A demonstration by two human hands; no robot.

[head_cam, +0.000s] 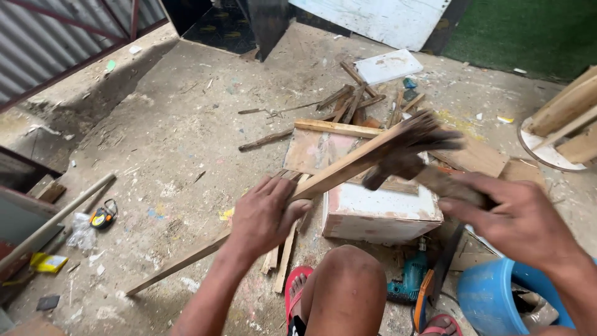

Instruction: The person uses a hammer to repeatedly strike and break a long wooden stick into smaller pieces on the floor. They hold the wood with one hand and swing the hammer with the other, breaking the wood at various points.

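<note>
My left hand (266,214) grips a long, narrow wooden strip (336,174) that slants from the floor at lower left up to the right. Its far end is dark and splintered. My right hand (519,221) is closed on the handle of a hammer (398,167), whose blurred dark head is at the strip's upper end. Under the strip sits a white-painted wooden block (379,214), stained pink. My bare knee (345,280) rises between the arms.
A pile of scrap wood (357,99) and a flat board (317,149) lie behind the block. A teal power drill (407,280) and a blue tub (491,295) sit at lower right. A tape measure (102,216) lies left on the dusty concrete.
</note>
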